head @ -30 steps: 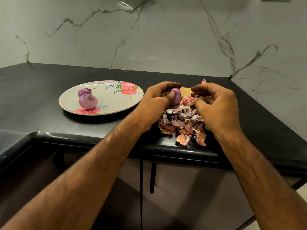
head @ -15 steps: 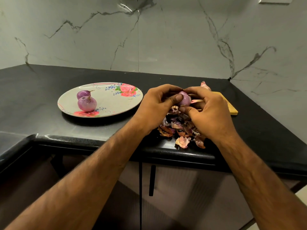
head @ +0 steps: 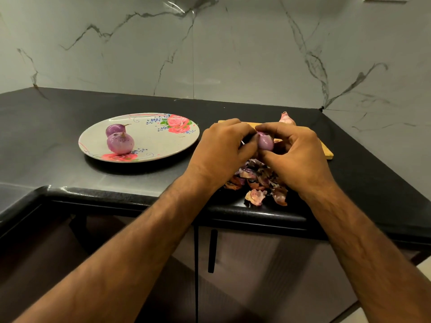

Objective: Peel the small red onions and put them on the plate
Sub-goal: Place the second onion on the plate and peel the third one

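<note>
From the head camera, a black stone counter (head: 70, 127) runs across the frame, its rounded front edge stepping back toward the viewer to the left of the plate (head: 163, 145). Behind the plate rises a pale marble wall (head: 233, 54) with dark veins, which turns a corner far to the plate's right. Below the counter, nearer than the plate, are dark cabinet doors (head: 256, 276) with a slim black handle (head: 212, 250).

The plate is white with pink roses and lies flat on the counter. Two small red onions rest on its left part, touching each other: the nearer onion (head: 120, 143) and the farther onion (head: 115, 129), whose thin stalk points right.

Just right of the plate, both hands meet over a wooden cutting board (head: 326, 152), hiding most of it. The left hand (head: 221, 152) has its fingers curled round the third onion (head: 265, 142) from the side nearest the plate. The right hand (head: 296, 155) pinches the same onion from the far side, finger on top and thumb underneath. That onion looks pale purple and glossy, held clear of the counter.

Under the hands, right of the plate and closer to the counter's front edge, lies a heap of peels (head: 258, 180) in purple, pink and brown, partly covered by the wrists. Right of the plate and farther back, a pinkish onion piece (head: 287, 119) shows behind the right hand; I cannot tell whether it is peeled.
</note>
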